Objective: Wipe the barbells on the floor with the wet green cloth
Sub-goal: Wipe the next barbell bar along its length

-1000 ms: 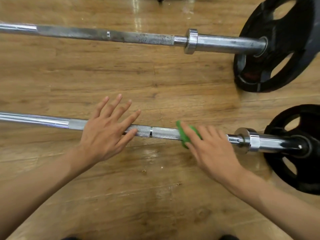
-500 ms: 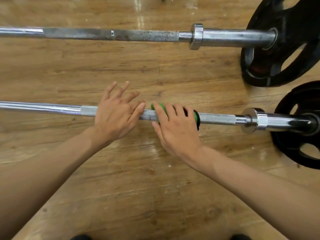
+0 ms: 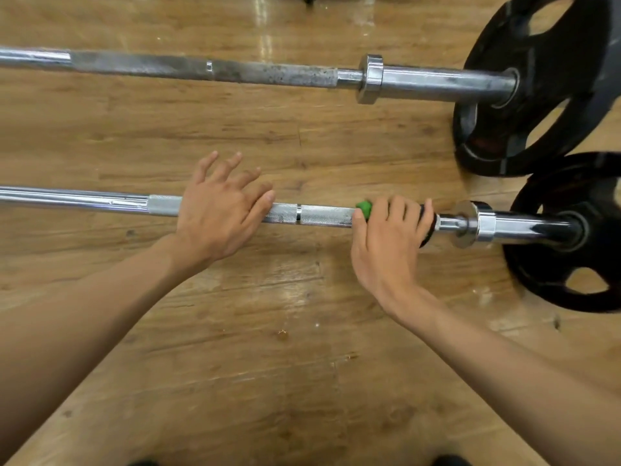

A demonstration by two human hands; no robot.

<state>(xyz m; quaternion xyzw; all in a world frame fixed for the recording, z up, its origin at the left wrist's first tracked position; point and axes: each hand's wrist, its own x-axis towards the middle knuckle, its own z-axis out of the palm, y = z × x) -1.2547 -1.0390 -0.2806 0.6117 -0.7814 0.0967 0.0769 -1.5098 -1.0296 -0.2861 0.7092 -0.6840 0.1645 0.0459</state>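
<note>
Two barbells lie across the wooden floor. The near barbell (image 3: 322,215) is shiny chrome with a knurled grip. My right hand (image 3: 386,240) grips the green cloth (image 3: 364,207) wrapped round this bar, just left of its collar (image 3: 470,223); only a small green edge shows by my thumb. My left hand (image 3: 218,213) rests flat on the same bar further left, fingers spread and straight. The far barbell (image 3: 201,68) is dull and spotted with rust.
A black weight plate (image 3: 571,237) sits on the near bar's right end. A larger black plate (image 3: 537,85) is on the far bar. Wooden floor (image 3: 268,364) lies between me and the bars, with wet-looking sheen.
My right hand has slid the cloth rightward along the near bar, from beside my left hand to near the collar. My left hand stays on the bar.
</note>
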